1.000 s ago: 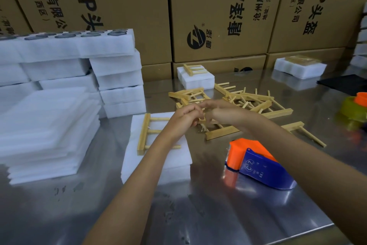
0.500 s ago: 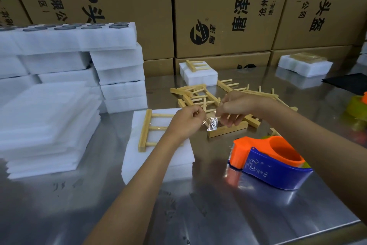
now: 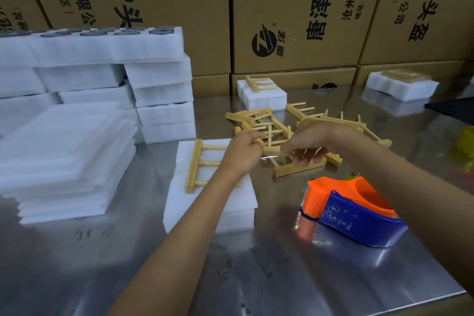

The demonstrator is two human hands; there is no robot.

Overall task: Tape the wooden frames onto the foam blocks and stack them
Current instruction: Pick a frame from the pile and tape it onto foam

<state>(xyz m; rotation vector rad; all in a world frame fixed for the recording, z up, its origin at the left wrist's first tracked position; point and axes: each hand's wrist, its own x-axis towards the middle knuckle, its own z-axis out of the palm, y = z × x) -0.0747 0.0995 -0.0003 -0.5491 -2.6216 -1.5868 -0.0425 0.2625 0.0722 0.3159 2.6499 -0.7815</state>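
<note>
Taping: I'm stretching a short strip of clear tape (image 3: pixel 269 158) between both hands, just above the right edge of the foam block (image 3: pixel 205 203).
Frame: wooden frame (image 3: pixel 202 165) lies flat on that block, its thick rail on the left running away from me, thin rungs pointing right toward my hands.
Left hand: left hand (image 3: pixel 242 153) curled, fingertips pinching the tape's left end, hovering over the rung tips; it's the nearer hand to the frame.
Right hand: right hand (image 3: pixel 311 145) pinching the other end, fingers hanging down, out past the block over the loose pile of frames (image 3: pixel 295 126).
Key relation: tape runs left to right, along the rungs, so I judge it needs to travel left and down to land on wood and foam.
Dispenser: orange and blue tape dispenser (image 3: pixel 354 213) sits near my right forearm on the steel table (image 3: pixel 256 277).
Stacks: foam stacks (image 3: pixel 102 85) at left; a finished block (image 3: pixel 261 95) sits back by the cardboard boxes (image 3: pixel 295 13).
</note>
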